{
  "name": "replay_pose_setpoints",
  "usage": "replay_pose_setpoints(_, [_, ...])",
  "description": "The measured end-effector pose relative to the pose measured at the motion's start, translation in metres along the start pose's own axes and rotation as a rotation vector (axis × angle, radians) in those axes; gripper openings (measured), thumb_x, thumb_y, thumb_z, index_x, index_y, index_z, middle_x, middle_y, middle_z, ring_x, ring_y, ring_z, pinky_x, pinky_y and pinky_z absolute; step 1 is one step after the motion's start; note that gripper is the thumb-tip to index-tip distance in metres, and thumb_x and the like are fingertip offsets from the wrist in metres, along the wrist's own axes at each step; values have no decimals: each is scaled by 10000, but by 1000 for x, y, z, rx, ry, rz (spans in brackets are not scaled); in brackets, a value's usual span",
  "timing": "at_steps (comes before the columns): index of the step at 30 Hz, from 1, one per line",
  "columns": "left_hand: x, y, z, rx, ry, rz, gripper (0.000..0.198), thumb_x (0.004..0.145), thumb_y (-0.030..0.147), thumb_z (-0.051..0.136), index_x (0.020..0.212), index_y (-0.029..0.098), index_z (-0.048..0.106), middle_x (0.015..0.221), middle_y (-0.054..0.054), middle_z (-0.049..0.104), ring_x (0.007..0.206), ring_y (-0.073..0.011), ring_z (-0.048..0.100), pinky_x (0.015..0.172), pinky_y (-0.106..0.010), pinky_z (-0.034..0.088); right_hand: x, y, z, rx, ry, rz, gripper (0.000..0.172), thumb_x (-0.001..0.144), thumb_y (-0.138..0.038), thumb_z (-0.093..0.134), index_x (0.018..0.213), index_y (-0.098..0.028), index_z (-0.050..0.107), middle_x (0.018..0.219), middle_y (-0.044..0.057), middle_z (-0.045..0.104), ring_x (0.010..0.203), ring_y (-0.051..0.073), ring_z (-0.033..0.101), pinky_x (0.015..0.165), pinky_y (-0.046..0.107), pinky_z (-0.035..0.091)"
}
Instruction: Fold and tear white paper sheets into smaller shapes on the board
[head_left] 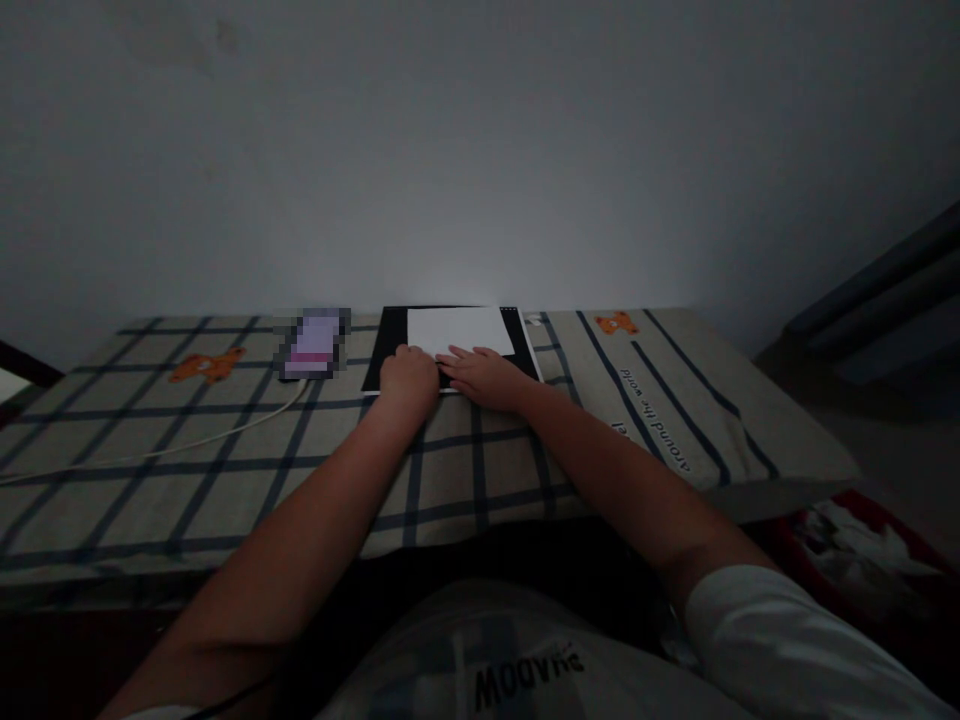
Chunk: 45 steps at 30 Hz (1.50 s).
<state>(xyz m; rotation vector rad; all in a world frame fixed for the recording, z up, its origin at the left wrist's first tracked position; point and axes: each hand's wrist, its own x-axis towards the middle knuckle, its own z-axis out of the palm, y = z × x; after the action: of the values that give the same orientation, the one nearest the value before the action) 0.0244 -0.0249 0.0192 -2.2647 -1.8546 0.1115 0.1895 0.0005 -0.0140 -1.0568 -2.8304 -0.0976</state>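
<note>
A white sheet of paper [459, 328] lies on a black board or pad [390, 338] with a pale rim, close to the wall. My left hand [410, 378] is curled closed at the near left part of the paper, its fingertips mostly hidden beneath the knuckles. Beside it, my right hand [484, 377] lies with fingers stretched out and pointing left across the paper's near edge. The fingertips of the two hands almost meet. Under the hands, the near edge of the sheet is partly covered.
A checked cloth [480, 460] covers the table. To the left lies a phone [313, 343], its screen blurred out, with a white cable [247, 425] running off left. A small white object [534, 319] sits right of the board. A red container [862, 560] stands below the table's right end.
</note>
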Motion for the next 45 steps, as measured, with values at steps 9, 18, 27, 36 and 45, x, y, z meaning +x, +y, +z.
replay_pose_setpoints(9, [0, -2, -2, 30, -15, 23, 431, 965, 118, 321, 1158, 41, 699, 1190, -251, 675, 1139, -318, 592, 843, -368, 467, 2, -7, -7, 8, 31, 128, 481, 1063, -347, 393, 1487, -143, 496, 1554, 128, 510, 1422, 256, 480, 1154, 462, 375])
replay_pose_setpoints(18, [-1, 0, -7, 5, -14, -13, 370, 967, 137, 378, 1132, 80, 704, 1188, -232, 678, 1145, -313, 596, 851, -356, 470, -5, -13, -28, -90, -28, 366, 447, 1043, -379, 387, 1166, -115, 727, 1191, 177, 745, 1098, 302, 704, 922, 413, 516])
replay_pose_setpoints(27, [9, -3, 8, -94, 124, -79, 389, 1017, 268, 339, 1124, 117, 680, 1113, -194, 675, 1109, -324, 614, 809, -376, 466, -6, -9, -32, -95, -23, 690, 462, 1021, -379, 408, 1061, -118, 787, 1070, 202, 765, 1011, 300, 735, 819, 375, 543])
replay_pose_setpoints(36, [15, -10, 21, -78, 202, -51, 400, 992, 343, 394, 1095, 123, 711, 1182, -184, 650, 1150, -333, 584, 852, -410, 482, -9, -4, -29, -122, 39, 607, 445, 1032, -360, 387, 1078, -139, 770, 1088, 161, 761, 1018, 279, 713, 849, 382, 508])
replay_pose_setpoints(45, [29, -18, 30, -141, 201, 24, 324, 968, 274, 424, 1079, 101, 676, 1182, -159, 698, 1133, -292, 618, 928, -367, 492, -1, -1, -1, -35, 64, 152, 497, 1066, -385, 396, 1499, -159, 488, 1588, 121, 468, 1460, 278, 421, 1138, 469, 384])
